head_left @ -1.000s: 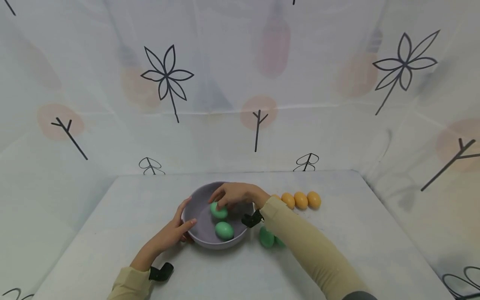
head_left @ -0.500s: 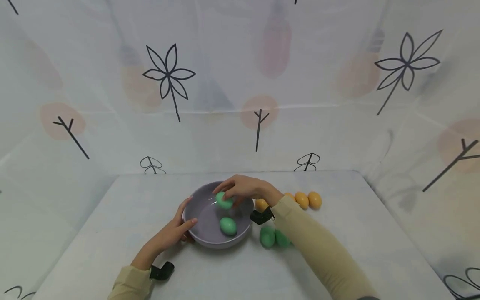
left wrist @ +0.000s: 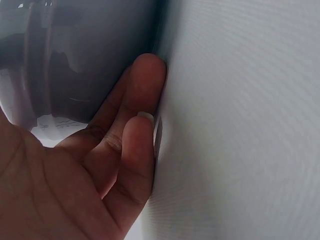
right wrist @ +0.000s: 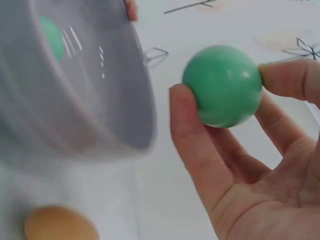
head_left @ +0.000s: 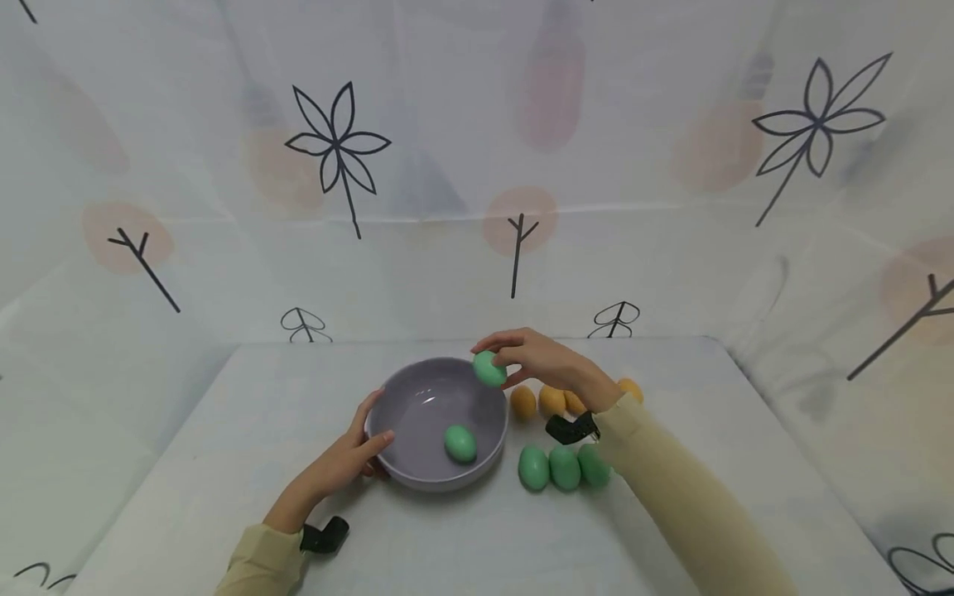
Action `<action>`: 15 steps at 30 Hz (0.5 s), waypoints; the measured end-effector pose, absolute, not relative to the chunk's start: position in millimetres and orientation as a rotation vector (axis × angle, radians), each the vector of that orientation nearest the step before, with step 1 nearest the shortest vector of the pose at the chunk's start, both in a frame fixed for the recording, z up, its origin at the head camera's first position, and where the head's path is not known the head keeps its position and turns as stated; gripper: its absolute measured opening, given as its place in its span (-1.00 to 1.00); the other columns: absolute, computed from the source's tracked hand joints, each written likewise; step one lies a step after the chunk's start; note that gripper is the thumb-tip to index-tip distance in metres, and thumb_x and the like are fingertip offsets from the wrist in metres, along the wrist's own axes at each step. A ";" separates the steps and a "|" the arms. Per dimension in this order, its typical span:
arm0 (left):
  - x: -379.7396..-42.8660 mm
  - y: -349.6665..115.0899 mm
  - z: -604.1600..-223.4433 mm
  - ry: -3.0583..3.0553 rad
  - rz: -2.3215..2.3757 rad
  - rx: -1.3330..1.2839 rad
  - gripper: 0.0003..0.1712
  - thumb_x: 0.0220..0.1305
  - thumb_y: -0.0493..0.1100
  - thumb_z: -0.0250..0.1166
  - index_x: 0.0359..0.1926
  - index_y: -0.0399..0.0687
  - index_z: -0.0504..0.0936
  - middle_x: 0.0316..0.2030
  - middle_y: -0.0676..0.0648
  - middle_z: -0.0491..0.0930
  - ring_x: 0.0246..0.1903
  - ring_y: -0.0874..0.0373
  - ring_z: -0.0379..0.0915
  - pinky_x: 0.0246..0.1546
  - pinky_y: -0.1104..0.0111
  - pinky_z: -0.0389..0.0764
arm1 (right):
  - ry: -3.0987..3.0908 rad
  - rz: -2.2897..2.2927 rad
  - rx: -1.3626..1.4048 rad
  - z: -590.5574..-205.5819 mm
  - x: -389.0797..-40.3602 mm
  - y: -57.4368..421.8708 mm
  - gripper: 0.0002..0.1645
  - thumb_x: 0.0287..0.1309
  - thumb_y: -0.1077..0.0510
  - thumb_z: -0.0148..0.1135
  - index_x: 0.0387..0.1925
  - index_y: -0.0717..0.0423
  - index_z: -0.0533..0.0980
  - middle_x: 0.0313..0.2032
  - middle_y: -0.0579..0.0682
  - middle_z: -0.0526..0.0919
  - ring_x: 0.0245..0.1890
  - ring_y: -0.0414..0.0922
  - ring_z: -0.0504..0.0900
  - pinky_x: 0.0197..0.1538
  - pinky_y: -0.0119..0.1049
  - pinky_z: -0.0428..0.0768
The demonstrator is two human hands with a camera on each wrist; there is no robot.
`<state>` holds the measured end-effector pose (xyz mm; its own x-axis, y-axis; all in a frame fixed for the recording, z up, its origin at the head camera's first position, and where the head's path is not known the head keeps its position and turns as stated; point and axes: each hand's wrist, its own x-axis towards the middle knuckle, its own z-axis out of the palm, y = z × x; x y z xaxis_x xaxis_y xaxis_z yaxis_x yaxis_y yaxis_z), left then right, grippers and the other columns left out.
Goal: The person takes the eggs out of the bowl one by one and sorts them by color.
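Note:
A purple-grey bowl [head_left: 417, 426] stands on the table, with one green egg [head_left: 460, 444] lying inside it. My left hand [head_left: 346, 455] holds the bowl at its left side, thumb over the rim. In the left wrist view, the fingers [left wrist: 145, 80] of that hand lie low against the bowl's outer wall, close to the tabletop. My right hand [head_left: 532, 358] pinches a second green egg [right wrist: 222, 86] between thumb and fingertips. It is raised at the bowl's far right rim, and the right wrist view shows a gap between egg and bowl.
Right of the bowl, several orange eggs [head_left: 523, 403] form a back row, partly hidden by the right hand and forearm. Nearer the front lies a row of three green eggs [head_left: 564, 468]. A patterned white cloth [head_left: 417, 281] hangs behind the white table [head_left: 417, 546].
My right hand has lifted a green egg from inside the bowl up and right to the far rim. The other green egg has rolled slightly right; my left hand keeps its place.

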<state>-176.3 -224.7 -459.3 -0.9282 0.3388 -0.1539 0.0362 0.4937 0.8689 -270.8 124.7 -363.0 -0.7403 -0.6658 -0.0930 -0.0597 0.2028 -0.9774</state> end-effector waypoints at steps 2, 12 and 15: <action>-176.4 -225.3 -458.9 2.438 1.413 0.321 -0.12 0.51 0.07 0.10 0.56 0.37 -0.30 -0.30 -0.23 0.52 -0.37 -0.01 0.61 -0.26 0.16 0.53 | 1.979 -1.603 -0.663 -361.2 -269.0 134.6 -0.54 0.33 0.25 0.01 0.23 0.21 0.48 0.10 0.17 0.48 -0.07 0.02 0.57 0.01 0.09 0.58; -177.9 -226.5 -461.8 2.437 1.423 0.322 -0.12 0.50 0.09 0.10 0.56 0.39 -0.29 -0.22 -0.26 0.55 -0.37 0.00 0.61 -0.26 0.17 0.52 | 1.956 -1.741 -0.594 -360.7 -259.7 189.9 -0.51 0.38 0.26 -0.02 0.28 0.38 0.34 0.14 0.16 0.43 -0.10 -0.05 0.57 0.02 0.03 0.59; -177.8 -227.3 -462.0 2.444 1.412 0.321 -0.12 0.50 0.10 0.10 0.56 0.38 -0.29 -0.24 -0.24 0.55 -0.37 0.01 0.61 -0.26 0.17 0.52 | 1.981 -1.752 -0.585 -360.9 -255.0 206.6 -0.49 0.40 0.24 0.04 0.30 0.39 0.32 0.13 0.13 0.45 -0.11 -0.09 0.56 0.03 0.00 0.59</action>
<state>-177.8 -227.3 -462.0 -0.9301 0.3375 -0.1448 0.0431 0.4917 0.8697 -255.0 206.6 -360.9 -0.8186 -0.5730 -0.0407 -0.0297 0.1131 -0.9931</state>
